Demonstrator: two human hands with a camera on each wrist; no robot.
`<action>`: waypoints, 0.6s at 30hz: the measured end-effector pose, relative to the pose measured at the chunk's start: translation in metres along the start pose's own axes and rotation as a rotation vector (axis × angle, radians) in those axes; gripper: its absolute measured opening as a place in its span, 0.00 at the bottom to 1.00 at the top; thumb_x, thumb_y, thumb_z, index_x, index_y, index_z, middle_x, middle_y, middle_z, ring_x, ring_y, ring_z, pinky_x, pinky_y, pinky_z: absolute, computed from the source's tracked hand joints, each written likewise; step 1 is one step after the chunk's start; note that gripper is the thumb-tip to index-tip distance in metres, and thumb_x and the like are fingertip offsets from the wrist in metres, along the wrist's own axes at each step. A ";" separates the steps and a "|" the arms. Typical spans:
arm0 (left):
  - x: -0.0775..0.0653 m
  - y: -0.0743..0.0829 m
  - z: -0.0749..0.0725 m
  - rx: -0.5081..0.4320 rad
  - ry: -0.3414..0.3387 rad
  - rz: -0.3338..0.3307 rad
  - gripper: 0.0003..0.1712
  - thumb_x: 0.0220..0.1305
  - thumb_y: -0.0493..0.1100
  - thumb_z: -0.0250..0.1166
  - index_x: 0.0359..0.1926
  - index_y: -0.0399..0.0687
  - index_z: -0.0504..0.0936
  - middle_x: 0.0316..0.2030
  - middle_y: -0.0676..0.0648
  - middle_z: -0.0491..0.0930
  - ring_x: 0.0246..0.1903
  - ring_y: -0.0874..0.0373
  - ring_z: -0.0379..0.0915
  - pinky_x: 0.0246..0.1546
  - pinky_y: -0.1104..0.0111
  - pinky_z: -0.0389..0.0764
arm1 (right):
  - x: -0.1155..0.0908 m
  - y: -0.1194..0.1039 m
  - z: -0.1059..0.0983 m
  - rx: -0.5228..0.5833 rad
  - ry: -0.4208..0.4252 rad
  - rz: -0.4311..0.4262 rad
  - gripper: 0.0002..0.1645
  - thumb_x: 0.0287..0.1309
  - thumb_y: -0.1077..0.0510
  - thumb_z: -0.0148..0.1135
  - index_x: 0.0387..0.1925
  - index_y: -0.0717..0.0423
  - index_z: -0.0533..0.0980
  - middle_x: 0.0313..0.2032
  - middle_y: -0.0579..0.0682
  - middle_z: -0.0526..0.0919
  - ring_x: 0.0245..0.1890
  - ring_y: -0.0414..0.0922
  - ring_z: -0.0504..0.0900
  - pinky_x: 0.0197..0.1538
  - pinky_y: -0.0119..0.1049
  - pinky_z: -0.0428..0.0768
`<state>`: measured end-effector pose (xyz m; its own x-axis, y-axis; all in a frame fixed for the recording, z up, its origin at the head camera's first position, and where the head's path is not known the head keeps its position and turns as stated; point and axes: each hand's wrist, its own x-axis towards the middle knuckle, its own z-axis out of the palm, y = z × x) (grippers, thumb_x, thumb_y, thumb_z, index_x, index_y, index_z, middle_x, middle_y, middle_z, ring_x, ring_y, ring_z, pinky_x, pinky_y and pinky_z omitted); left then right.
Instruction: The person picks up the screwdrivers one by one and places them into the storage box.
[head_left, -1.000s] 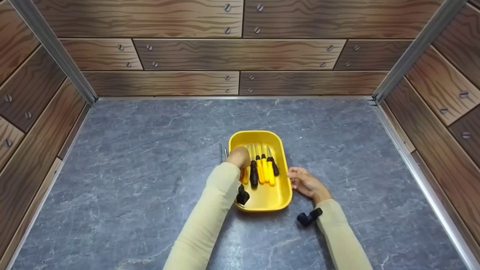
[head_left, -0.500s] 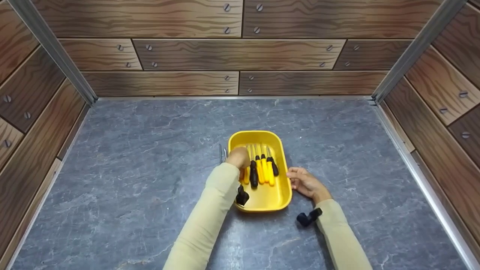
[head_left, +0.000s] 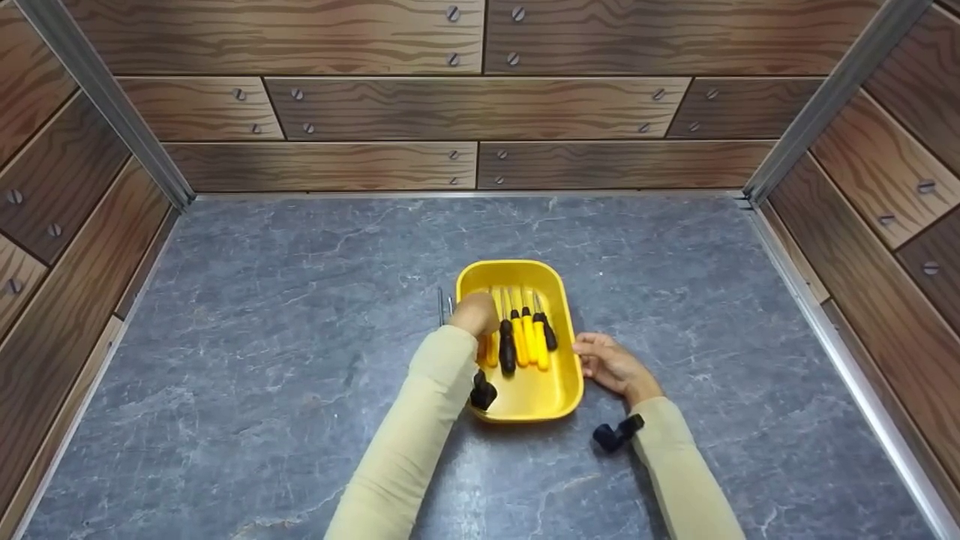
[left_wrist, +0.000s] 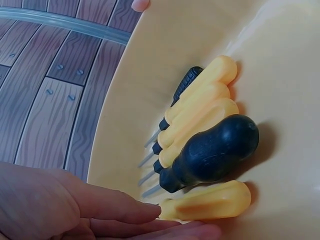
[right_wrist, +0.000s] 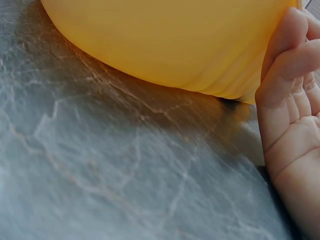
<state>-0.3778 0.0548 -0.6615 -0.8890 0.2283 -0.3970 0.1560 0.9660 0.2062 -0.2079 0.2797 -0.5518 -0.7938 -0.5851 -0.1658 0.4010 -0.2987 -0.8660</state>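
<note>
A yellow plastic tray (head_left: 525,401) lies on the table with several screwdrivers side by side in it. My left hand (head_left: 476,313) reaches into its left part. In the left wrist view, thumb and fingers pinch the front end of a yellow-handled screwdriver (left_wrist: 215,202), whose shaft is hidden by the hand. Next to it lies a thick black-handled screwdriver (head_left: 508,349), then yellow-handled ones (head_left: 529,341) and a smaller black-handled screwdriver (head_left: 550,336), shafts pointing away. At the tray's right side, my right hand (head_left: 611,366) holds the rim between thumb and fingertips.
Two thin metal shafts (head_left: 441,307) lie on the table just left of the tray, partly hidden by the left arm. The grey marbled table (head_left: 285,337) is bordered by wood-patterned walls (head_left: 480,109) at the back and both sides.
</note>
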 end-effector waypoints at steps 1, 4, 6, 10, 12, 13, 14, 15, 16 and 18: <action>0.007 -0.001 0.005 0.022 -0.002 0.007 0.10 0.52 0.40 0.59 0.34 0.43 0.83 0.40 0.45 0.81 0.34 0.53 0.73 0.39 0.66 0.84 | 0.000 0.000 0.000 -0.001 0.003 0.002 0.12 0.66 0.64 0.51 0.29 0.50 0.78 0.25 0.40 0.84 0.21 0.32 0.76 0.23 0.17 0.70; 0.050 -0.009 0.036 0.090 0.039 0.035 0.08 0.47 0.44 0.59 0.26 0.46 0.81 0.33 0.46 0.80 0.31 0.53 0.73 0.33 0.68 0.82 | 0.000 -0.001 0.002 -0.005 0.007 0.006 0.12 0.66 0.64 0.52 0.29 0.51 0.78 0.25 0.40 0.84 0.20 0.32 0.75 0.23 0.17 0.70; 0.078 -0.014 0.055 0.100 0.044 0.041 0.08 0.45 0.45 0.60 0.25 0.48 0.81 0.33 0.47 0.80 0.31 0.53 0.74 0.33 0.67 0.83 | 0.000 -0.001 0.002 -0.008 0.010 0.006 0.12 0.66 0.64 0.51 0.29 0.50 0.78 0.25 0.40 0.84 0.20 0.31 0.75 0.23 0.17 0.70; 0.098 -0.018 0.070 0.040 0.036 0.039 0.06 0.43 0.45 0.63 0.24 0.49 0.82 0.33 0.48 0.81 0.32 0.54 0.74 0.35 0.67 0.83 | 0.000 -0.002 0.002 -0.020 0.010 -0.003 0.14 0.67 0.65 0.50 0.28 0.50 0.77 0.24 0.40 0.83 0.19 0.31 0.75 0.22 0.16 0.70; 0.095 -0.018 0.068 0.015 0.040 0.040 0.05 0.43 0.44 0.64 0.22 0.49 0.81 0.32 0.48 0.81 0.31 0.54 0.73 0.36 0.68 0.84 | 0.000 -0.001 0.002 -0.024 0.012 -0.005 0.14 0.67 0.65 0.50 0.28 0.51 0.77 0.24 0.40 0.83 0.19 0.31 0.75 0.22 0.17 0.70; 0.090 -0.017 0.065 0.010 0.040 0.039 0.04 0.43 0.44 0.64 0.22 0.49 0.81 0.31 0.47 0.81 0.30 0.55 0.73 0.36 0.68 0.84 | 0.000 -0.001 0.002 -0.024 0.014 -0.004 0.13 0.66 0.64 0.50 0.28 0.51 0.77 0.24 0.40 0.83 0.19 0.31 0.75 0.22 0.17 0.70; 0.089 -0.017 0.066 0.008 0.042 0.038 0.04 0.43 0.44 0.64 0.22 0.49 0.81 0.31 0.47 0.81 0.30 0.54 0.73 0.36 0.68 0.84 | 0.000 -0.001 0.002 -0.025 0.015 -0.003 0.13 0.66 0.64 0.51 0.28 0.51 0.77 0.24 0.40 0.83 0.19 0.31 0.74 0.22 0.17 0.70; 0.086 -0.017 0.064 0.007 0.044 0.037 0.04 0.44 0.43 0.64 0.23 0.49 0.81 0.32 0.47 0.81 0.30 0.54 0.73 0.36 0.68 0.84 | 0.000 -0.001 0.002 -0.027 0.019 0.000 0.13 0.66 0.64 0.51 0.28 0.50 0.77 0.24 0.39 0.83 0.19 0.31 0.74 0.22 0.17 0.70; 0.086 -0.017 0.063 0.005 0.047 0.034 0.04 0.44 0.43 0.63 0.23 0.49 0.81 0.32 0.47 0.81 0.31 0.54 0.74 0.37 0.67 0.84 | 0.000 -0.001 0.002 -0.026 0.020 0.001 0.12 0.66 0.63 0.52 0.28 0.50 0.77 0.24 0.39 0.83 0.19 0.31 0.74 0.22 0.17 0.70; 0.085 -0.019 0.063 -0.005 0.051 0.024 0.06 0.45 0.43 0.62 0.26 0.49 0.82 0.34 0.47 0.81 0.32 0.52 0.75 0.38 0.66 0.84 | 0.000 -0.001 0.002 -0.027 0.019 0.003 0.12 0.66 0.63 0.53 0.28 0.50 0.77 0.23 0.39 0.83 0.19 0.31 0.74 0.22 0.17 0.70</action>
<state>-0.4289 0.0639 -0.7559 -0.9058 0.2448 -0.3457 0.1755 0.9597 0.2197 -0.2077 0.2788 -0.5501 -0.8013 -0.5713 -0.1776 0.3917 -0.2765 -0.8776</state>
